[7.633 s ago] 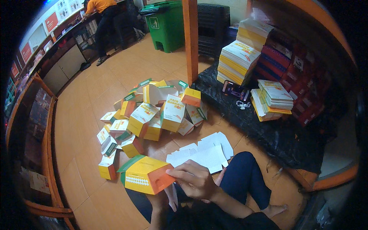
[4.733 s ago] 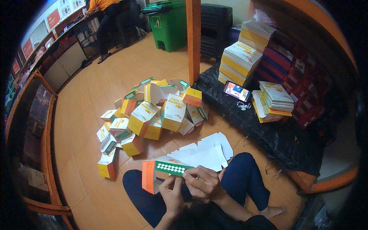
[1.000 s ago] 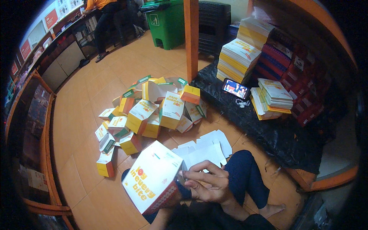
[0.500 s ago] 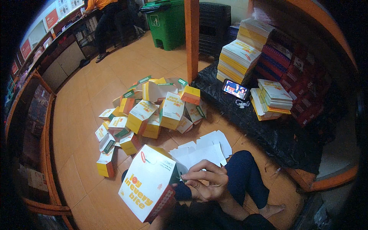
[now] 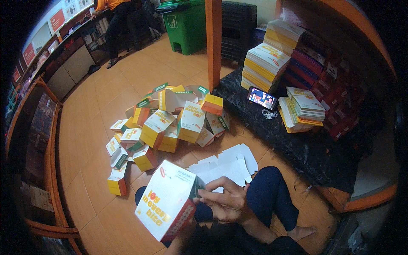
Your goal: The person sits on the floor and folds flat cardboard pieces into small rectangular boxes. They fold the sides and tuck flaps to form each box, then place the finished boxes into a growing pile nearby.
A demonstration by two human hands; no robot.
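Note:
A white cardboard food box (image 5: 163,197) with yellow lettering and red and green sides is tilted in front of me, above my lap. My left hand (image 5: 185,233) supports it from below, its fingers mostly hidden behind the box. At the box's right end, the bent fingers of my right hand (image 5: 227,199) press on the dark green end flap. Beyond my hands, flat white carton blanks (image 5: 227,165) lie on the floor by my knee. Farther off is a heap of folded food boxes (image 5: 170,121) in white, yellow, orange and green.
To the right, a black-covered low platform (image 5: 272,127) bears stacks of flat cartons (image 5: 265,63), a smaller stack (image 5: 304,106) and a lit phone (image 5: 261,98). An orange post (image 5: 213,46) rises at its corner. Farther back are a green bin (image 5: 185,29) and a standing person (image 5: 117,32).
The box has tipped slightly and shifted a little to the right. My right hand's fingers have moved slightly downward and left along the box's end flap.

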